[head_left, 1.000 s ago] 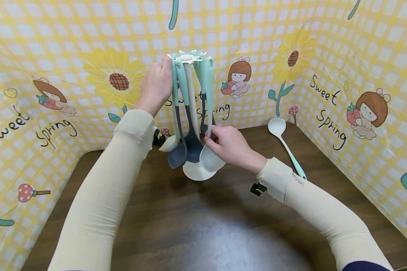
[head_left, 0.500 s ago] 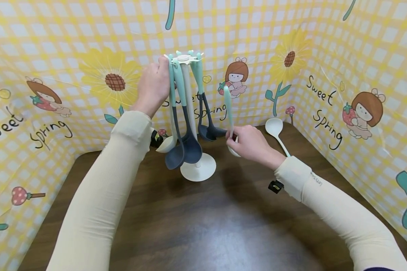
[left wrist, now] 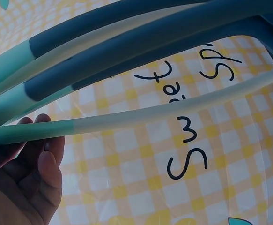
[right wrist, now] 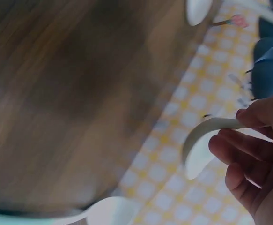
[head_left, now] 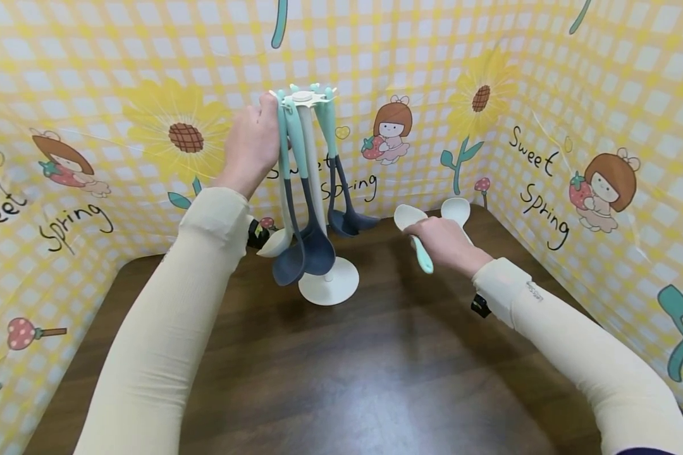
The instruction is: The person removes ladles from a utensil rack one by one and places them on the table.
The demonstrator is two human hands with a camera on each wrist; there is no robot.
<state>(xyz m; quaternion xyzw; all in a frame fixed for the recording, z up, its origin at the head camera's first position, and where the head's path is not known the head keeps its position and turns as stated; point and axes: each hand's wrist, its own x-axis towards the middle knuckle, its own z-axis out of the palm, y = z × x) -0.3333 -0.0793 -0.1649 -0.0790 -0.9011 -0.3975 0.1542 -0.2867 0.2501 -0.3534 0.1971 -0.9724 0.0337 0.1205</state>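
My right hand holds a white serving spoon by its stem, its mint handle pointing toward me and its bowl facing the back. The right wrist view shows thumb and fingers pinching the stem beside the curved bowl. At upper left, my left hand grips the top edge of a white utensil rack; its fingers are partly hidden behind the handles. In the left wrist view those fingers curl by the mint handle of a hanging white spoon. Dark blue ladles hang alongside.
A second white spoon lies at the back right of the brown table, partly covered by my right hand. The rack's round white base stands on the table. Checked cloth encloses the back and sides.
My right hand has taken the white serving spoon off the rack and carried it right, turning it from upright to lying flat. My left hand has stayed at the rack's top.
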